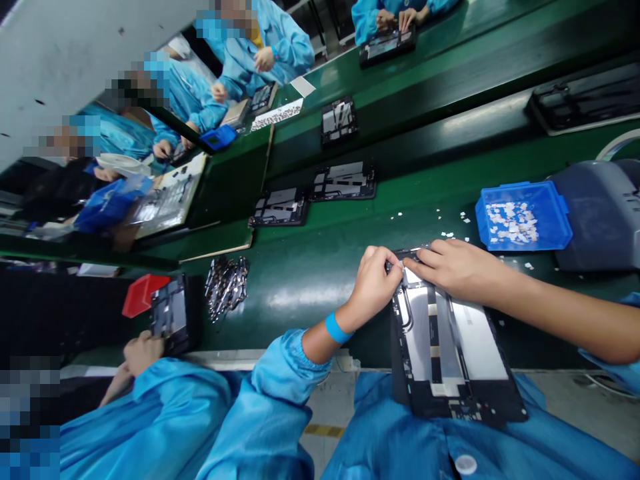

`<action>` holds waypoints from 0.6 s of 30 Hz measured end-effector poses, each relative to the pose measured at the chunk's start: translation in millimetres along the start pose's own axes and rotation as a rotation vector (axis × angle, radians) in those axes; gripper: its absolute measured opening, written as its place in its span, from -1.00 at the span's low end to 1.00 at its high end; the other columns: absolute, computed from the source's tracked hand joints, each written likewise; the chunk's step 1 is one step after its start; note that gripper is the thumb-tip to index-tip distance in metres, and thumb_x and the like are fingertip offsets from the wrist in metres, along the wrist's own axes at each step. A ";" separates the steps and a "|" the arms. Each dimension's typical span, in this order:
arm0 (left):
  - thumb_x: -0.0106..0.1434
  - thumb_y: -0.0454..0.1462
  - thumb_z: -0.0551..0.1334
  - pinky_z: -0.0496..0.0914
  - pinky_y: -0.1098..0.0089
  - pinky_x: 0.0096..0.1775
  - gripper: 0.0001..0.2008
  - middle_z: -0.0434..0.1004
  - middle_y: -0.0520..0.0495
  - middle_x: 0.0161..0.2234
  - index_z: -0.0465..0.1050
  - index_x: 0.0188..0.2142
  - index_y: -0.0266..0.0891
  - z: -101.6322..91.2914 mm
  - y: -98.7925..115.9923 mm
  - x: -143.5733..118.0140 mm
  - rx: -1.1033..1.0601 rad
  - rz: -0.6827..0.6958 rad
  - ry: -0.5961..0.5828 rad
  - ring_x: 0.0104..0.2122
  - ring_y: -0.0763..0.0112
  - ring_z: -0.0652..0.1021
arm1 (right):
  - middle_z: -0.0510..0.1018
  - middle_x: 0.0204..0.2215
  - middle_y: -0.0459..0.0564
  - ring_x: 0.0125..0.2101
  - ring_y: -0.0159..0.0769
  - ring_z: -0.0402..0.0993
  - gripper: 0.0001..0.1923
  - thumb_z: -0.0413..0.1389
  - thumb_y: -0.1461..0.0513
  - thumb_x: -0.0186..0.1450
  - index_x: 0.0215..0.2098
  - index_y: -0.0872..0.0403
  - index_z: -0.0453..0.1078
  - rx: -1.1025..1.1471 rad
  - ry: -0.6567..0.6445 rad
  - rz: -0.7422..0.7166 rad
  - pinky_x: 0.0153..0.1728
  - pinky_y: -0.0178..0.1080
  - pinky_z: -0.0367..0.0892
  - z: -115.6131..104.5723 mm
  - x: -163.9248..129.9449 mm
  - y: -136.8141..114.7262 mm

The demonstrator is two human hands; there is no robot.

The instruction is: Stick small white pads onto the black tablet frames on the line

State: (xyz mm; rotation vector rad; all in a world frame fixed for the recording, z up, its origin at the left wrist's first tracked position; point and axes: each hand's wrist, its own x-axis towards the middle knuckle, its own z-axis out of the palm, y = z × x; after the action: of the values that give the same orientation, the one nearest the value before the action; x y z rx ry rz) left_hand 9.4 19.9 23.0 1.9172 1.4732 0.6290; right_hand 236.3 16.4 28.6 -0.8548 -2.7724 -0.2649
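Head view. An opened tablet [477, 347] lies on the worktop [295, 287], its near end overhanging the edge, presumably to keep its far end within reach. The left hand [370, 283], fingers curled toward the thumb, meets its far left corner; the right hand [455, 270] lies across the far end, fingers slightly bent, seemingly steadying it. Whether either grips anything cannot be told. A tray [533, 243] of white pieces [513, 221] stands beyond, probably for easy reach.
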 end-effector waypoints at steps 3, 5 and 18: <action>0.23 -0.42 0.26 0.32 0.36 -0.19 -0.81 0.33 0.05 -0.29 0.26 -0.27 -0.15 6.7 -3.3 2.5 -0.122 -0.116 0.025 -0.25 0.37 0.40 | 0.59 -0.19 0.14 -0.29 -0.12 0.34 -0.60 0.07 0.38 0.40 0.17 0.19 0.46 -0.002 -0.003 0.000 -0.30 -0.11 0.11 0.3 -0.3 -0.1; 0.21 -0.43 0.24 0.30 0.39 -0.25 -0.80 0.30 0.08 -0.34 0.25 -0.26 -0.15 10.4 -4.2 5.6 -0.230 -0.196 -0.004 -0.31 0.41 0.39 | 0.59 -0.19 0.14 -0.28 -0.13 0.34 -0.60 0.07 0.39 0.40 0.18 0.19 0.46 -0.003 -0.001 0.001 -0.30 -0.11 0.11 0.8 -0.4 -0.1; 0.18 -0.42 0.33 0.28 0.44 -0.28 -0.76 0.31 0.10 -0.33 0.31 -0.23 -0.18 4.9 -2.1 6.9 -0.338 -0.211 -0.078 -0.35 0.48 0.37 | 0.61 -0.21 0.12 -0.28 -0.12 0.37 -0.61 0.06 0.35 0.43 0.19 0.16 0.48 0.020 -0.008 0.022 -0.30 -0.12 0.16 2.3 2.3 -0.1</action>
State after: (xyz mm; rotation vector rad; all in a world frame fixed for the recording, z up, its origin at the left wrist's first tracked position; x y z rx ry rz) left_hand 13.2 26.1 18.1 1.4908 1.3960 0.6508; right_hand 234.0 18.1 27.0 -0.8832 -2.7668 -0.2301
